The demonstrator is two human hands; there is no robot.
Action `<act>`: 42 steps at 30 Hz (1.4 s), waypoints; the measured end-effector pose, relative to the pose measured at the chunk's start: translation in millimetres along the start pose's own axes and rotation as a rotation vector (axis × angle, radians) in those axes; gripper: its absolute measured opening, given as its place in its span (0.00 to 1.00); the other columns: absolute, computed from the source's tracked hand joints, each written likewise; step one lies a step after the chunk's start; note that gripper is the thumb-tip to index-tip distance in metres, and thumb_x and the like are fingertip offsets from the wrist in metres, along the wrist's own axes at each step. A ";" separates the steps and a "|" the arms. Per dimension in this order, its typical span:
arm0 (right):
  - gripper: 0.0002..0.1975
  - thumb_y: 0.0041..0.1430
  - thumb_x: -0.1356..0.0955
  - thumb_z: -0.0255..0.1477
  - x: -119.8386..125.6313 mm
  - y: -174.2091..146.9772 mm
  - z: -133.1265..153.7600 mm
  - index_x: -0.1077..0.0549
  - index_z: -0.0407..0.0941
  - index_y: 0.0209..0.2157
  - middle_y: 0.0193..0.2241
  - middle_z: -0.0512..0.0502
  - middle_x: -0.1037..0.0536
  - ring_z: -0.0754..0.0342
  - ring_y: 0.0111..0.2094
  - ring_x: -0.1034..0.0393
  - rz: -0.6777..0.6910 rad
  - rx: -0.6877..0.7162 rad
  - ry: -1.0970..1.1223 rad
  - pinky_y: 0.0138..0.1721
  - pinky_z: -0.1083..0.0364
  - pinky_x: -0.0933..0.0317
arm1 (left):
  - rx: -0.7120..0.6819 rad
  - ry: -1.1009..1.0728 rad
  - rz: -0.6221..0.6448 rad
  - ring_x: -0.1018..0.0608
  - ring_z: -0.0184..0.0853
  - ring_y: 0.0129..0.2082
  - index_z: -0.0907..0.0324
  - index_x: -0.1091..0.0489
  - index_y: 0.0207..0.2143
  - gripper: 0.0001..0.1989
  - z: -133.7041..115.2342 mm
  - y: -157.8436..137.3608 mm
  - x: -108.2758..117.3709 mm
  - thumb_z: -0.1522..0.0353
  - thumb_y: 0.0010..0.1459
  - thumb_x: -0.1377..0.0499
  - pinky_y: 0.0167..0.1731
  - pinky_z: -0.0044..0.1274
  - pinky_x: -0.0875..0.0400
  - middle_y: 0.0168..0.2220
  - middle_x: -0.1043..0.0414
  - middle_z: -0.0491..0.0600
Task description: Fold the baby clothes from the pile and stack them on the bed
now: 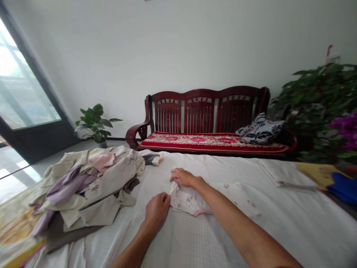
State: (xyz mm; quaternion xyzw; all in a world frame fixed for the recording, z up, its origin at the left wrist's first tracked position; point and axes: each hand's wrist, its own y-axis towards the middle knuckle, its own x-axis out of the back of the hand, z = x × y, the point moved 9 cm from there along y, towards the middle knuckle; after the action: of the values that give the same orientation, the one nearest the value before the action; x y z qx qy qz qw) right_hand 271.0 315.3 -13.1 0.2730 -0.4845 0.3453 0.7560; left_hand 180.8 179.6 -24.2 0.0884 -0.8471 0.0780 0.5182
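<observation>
A small white garment (187,199) with a faint print and a pink trimmed edge lies spread on the white cloth. My left hand (157,208) is closed at its lower left corner, the fingertips pinching the fabric. At the upper left corner, my right hand (183,177) bends over the garment with its fingers closed on the edge. My right forearm crosses above the middle of the garment and hides part of it. The garment's far side reaches out to the right beyond that forearm.
A loose heap of clothes (103,178) lies to the left. Folded white fabric (287,175) and blue cloth (343,188) lie at right. Behind the white-covered surface (134,238) stand a wooden bench (199,111) with a patterned cushion (262,128) and potted plants (96,121).
</observation>
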 end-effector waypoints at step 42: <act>0.11 0.65 0.36 0.30 0.3 -12.6 1.9 0.24 0.48 0.44 0.48 0.43 0.25 0.48 0.50 0.33 -0.134 -0.160 -0.091 0.51 0.50 0.41 | -0.051 0.340 0.022 0.19 0.41 0.37 0.57 0.25 0.32 0.19 -2.4 -0.7 -0.7 0.61 0.67 0.53 0.34 0.27 0.37 0.36 0.19 0.54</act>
State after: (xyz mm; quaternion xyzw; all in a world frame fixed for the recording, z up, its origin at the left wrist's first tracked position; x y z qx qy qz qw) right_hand 280.0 306.2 -13.1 0.2588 -0.5251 0.2415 0.7739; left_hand 183.3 179.5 -23.7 0.0515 -0.7497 0.0760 0.6553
